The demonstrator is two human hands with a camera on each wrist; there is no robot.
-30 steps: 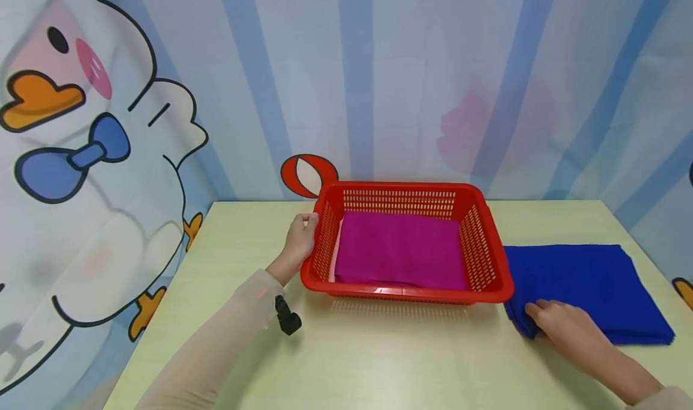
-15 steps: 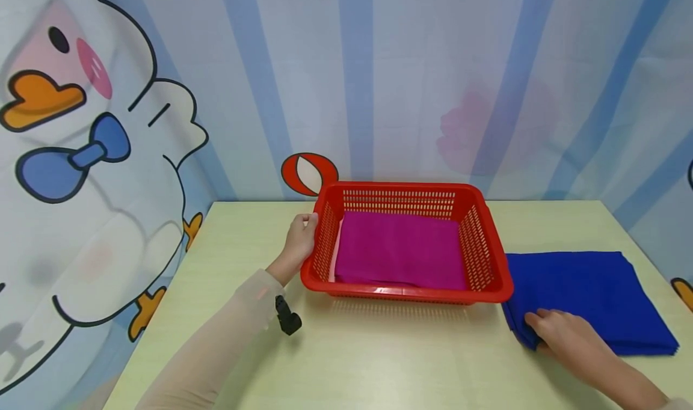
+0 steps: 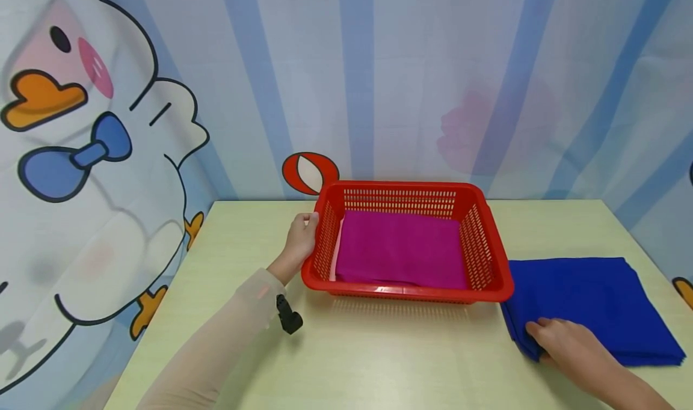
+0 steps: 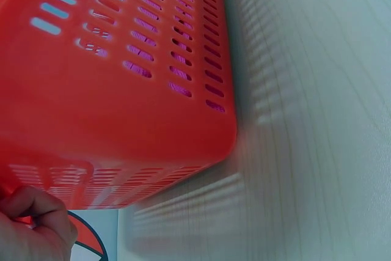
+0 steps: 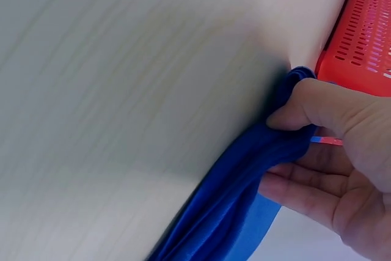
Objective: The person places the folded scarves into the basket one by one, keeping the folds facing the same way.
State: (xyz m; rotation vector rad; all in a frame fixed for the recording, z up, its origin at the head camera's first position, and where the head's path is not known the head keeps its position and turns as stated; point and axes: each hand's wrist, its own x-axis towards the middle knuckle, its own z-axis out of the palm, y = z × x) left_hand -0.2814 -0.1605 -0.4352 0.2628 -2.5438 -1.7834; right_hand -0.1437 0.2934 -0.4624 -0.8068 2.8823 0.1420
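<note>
A red plastic basket (image 3: 411,294) with slotted walls stands at the middle of the table. Inside it lies a folded magenta cloth (image 3: 400,247), and a pale pink edge shows along its left side. My left hand (image 3: 300,241) grips the basket's left rim; the left wrist view shows its curled fingers (image 4: 46,212) there. Just right of the basket is a folded blue cloth (image 3: 590,302). Its near left corner is pinched by my right hand (image 3: 571,350), thumb on one side of the layered folds and fingers on the other, as the right wrist view shows.
The pale wood-grain table (image 3: 390,356) meets a printed backdrop (image 3: 406,85) with blue stripes along its rear edge. At the left stands a panel with a cartoon bird (image 3: 108,217). A small black device (image 3: 289,317) is fixed at my left wrist.
The blue cloth has slid toward me and slightly to the right, with my right hand still pinching its corner. My left hand and the basket have stayed where they were.
</note>
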